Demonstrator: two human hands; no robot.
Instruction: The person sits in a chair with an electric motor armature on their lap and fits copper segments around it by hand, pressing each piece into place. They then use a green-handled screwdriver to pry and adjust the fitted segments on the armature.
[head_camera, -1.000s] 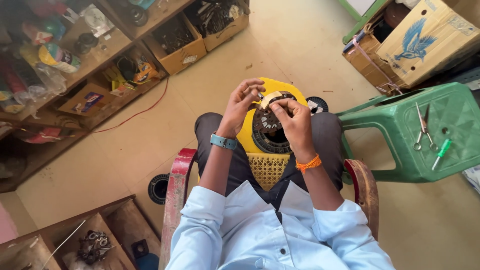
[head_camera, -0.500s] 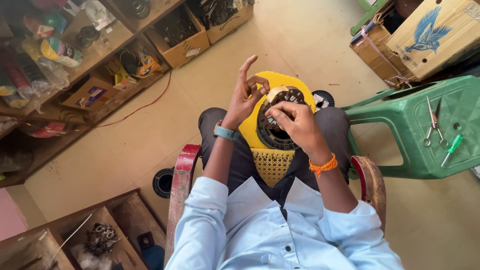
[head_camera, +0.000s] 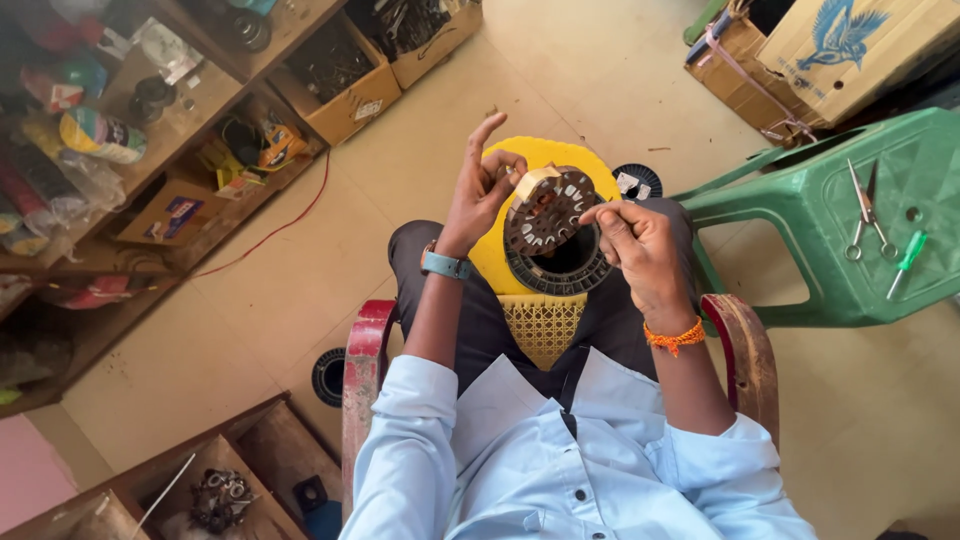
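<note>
I sit in a chair with a yellow pad (head_camera: 532, 158) on my lap. A black ribbed ring (head_camera: 572, 272) lies on the pad. Above it, tilted up, is a round rusty metal disc (head_camera: 548, 214) with several slots around its rim. My left hand (head_camera: 482, 192), with a wristwatch, grips the disc's left edge beside a tan paper slip (head_camera: 534, 181); its index finger points up. My right hand (head_camera: 636, 252), with an orange wristband, pinches the disc's right edge.
A green plastic stool (head_camera: 800, 215) at my right carries scissors (head_camera: 864, 214) and a green screwdriver (head_camera: 908, 260). Cardboard boxes (head_camera: 850, 45) stand behind it. Cluttered wooden shelves (head_camera: 150, 130) run along the left. A black round part (head_camera: 328, 376) lies on the floor by the chair arm (head_camera: 362, 370).
The metal disc has come up off the black ring and now stands tilted between both hands. My left index finger has lifted.
</note>
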